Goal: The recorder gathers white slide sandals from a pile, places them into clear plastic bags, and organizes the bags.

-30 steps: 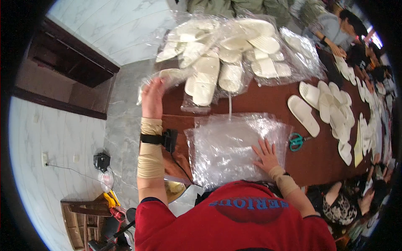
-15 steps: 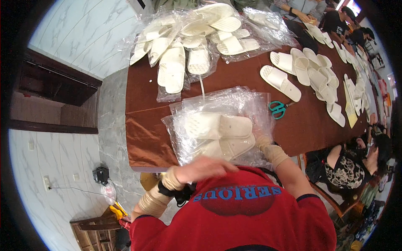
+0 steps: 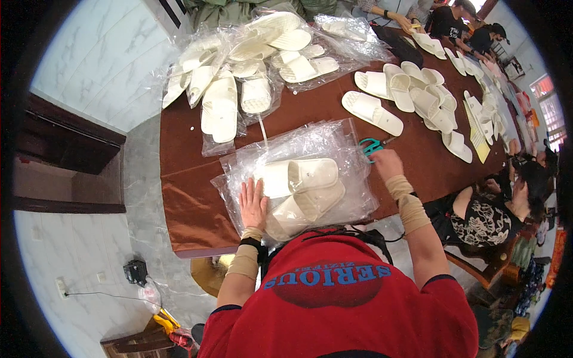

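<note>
While your left hand (image 3: 253, 204) lies flat, fingers spread, on the bagged white slippers (image 3: 301, 190), your right hand (image 3: 387, 163) grips the green-handled scissors (image 3: 371, 146).

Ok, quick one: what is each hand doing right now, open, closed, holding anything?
Left hand: open, flat on the clear plastic bag beside the white slippers.
Right hand: at the green-handled scissors; grip cannot be told.
</note>
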